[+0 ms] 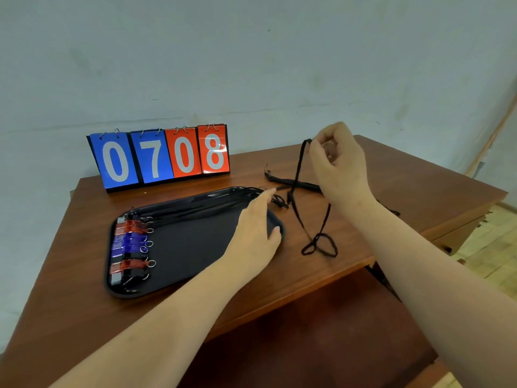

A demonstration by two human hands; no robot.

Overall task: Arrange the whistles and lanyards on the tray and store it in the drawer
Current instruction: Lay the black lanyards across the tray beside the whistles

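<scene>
A dark, glossy tray (195, 247) with rounded corners lies on the reddish-brown wood-grain worktop (419, 186). Along its left end sits a tidy row of whistles (130, 247). Some are translucent red or blue plastic and others solid black, and several show a small metal ring. Thin black lanyards (201, 207) run along the tray's far edge to its far right corner. The left hand (257, 228) rests flat on the tray's right end, fingers straight, fingertips at those cords. Just right of the tray, the right hand (337, 155) pinches a loose lanyard (300, 163) of black woven cord, held up so its lower loop lies on the worktop. A black strap bundle (293, 182) lies beyond the tray's far right corner. Behind the tray stands a flip scoreboard (159, 155), with blue cards reading "0 7" and red cards "0 8".
</scene>
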